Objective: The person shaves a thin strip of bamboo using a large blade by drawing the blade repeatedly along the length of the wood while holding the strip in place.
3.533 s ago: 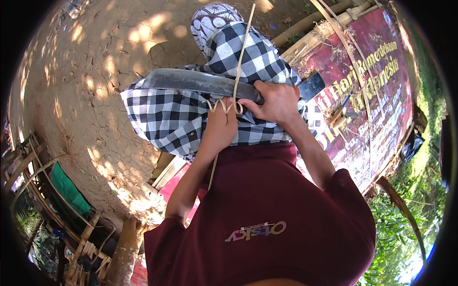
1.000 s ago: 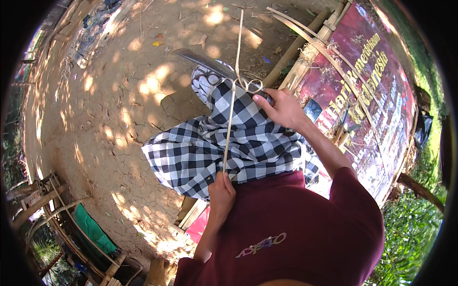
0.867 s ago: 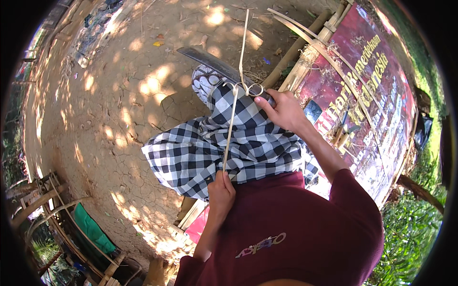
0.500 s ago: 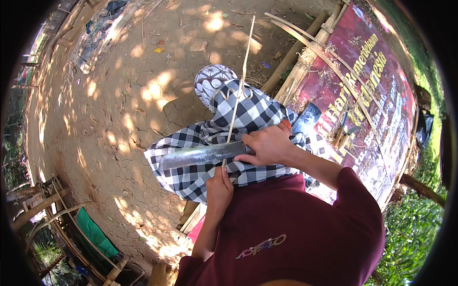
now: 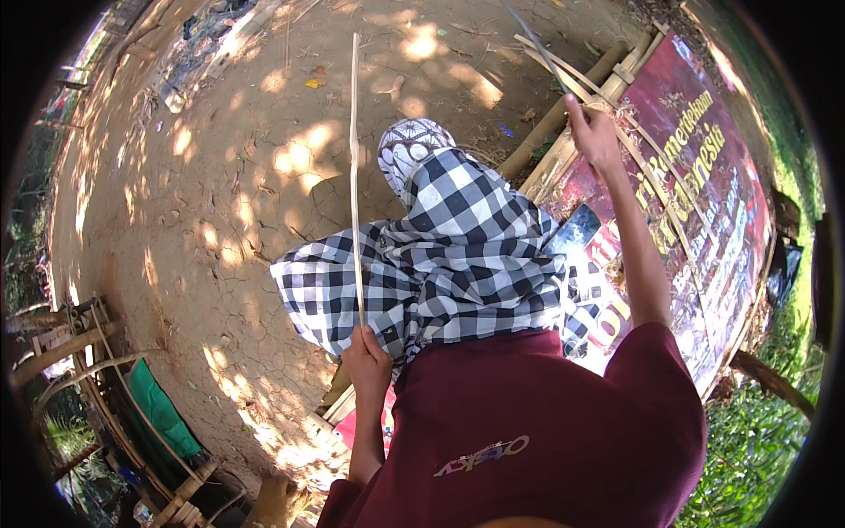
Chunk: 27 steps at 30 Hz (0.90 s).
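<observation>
My left hand [image 5: 367, 359] is closed round the lower end of a thin, pale bamboo strip [image 5: 355, 176]. The strip stands nearly straight up the picture, over my checkered cloth [image 5: 475, 264] and the ground beyond. Out to the far right, my raised right hand [image 5: 595, 139] grips a machete [image 5: 539, 44]. Its blade is seen almost edge-on, pointing away and up to the left, clear of the strip; the fingers hide its handle. Below my right forearm, a dark, shiny flat rectangular object [image 5: 574, 229] lies beside the cloth.
To my right is a bamboo-edged platform covered by a red printed banner [image 5: 607, 255]. Several split bamboo strips [image 5: 653, 167] and shavings lie on it. Cracked, sun-dappled earth [image 5: 229, 176] stretches ahead and left. A green sheet [image 5: 163, 409] hangs among bamboo poles at lower left.
My right hand has swung the machete off the bamboo strip, away and to the right. My left hand has shifted left with the strip, which now stands more upright.
</observation>
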Each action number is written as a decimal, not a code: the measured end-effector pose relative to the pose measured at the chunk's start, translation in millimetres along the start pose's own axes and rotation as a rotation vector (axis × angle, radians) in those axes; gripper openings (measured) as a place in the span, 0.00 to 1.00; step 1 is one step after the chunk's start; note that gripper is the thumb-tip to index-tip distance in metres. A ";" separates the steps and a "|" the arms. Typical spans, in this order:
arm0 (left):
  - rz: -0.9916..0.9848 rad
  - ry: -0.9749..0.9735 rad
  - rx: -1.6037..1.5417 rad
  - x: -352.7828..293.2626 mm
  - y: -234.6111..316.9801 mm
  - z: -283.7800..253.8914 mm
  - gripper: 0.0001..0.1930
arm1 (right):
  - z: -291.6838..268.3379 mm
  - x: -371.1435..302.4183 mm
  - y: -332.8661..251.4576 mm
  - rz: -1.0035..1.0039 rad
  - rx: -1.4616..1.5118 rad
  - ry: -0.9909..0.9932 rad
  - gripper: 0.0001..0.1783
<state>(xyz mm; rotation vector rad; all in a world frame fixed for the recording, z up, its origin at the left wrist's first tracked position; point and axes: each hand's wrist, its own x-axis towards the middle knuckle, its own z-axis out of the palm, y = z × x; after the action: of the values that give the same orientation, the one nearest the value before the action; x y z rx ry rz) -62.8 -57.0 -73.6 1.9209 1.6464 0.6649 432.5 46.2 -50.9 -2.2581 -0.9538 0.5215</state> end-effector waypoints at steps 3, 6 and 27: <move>-0.213 -0.120 -0.460 29.7 9.1 0.0 0.19 | 33.4 -43.8 -21.5 -0.048 0.032 -0.122 0.41; -0.357 -0.223 -0.814 48.8 28.3 -11.6 0.20 | 59.1 -78.2 -31.3 -0.243 0.022 -0.117 0.36; -0.329 -0.515 -0.679 40.2 51.7 30.4 0.13 | 71.8 -175.1 -61.6 -0.728 -0.164 -0.407 0.28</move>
<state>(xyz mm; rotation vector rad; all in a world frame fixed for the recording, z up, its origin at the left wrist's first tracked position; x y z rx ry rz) 1.0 -25.9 -60.5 1.1686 1.1625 0.4576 245.9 -22.1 -41.6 -1.7684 -1.9663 0.5821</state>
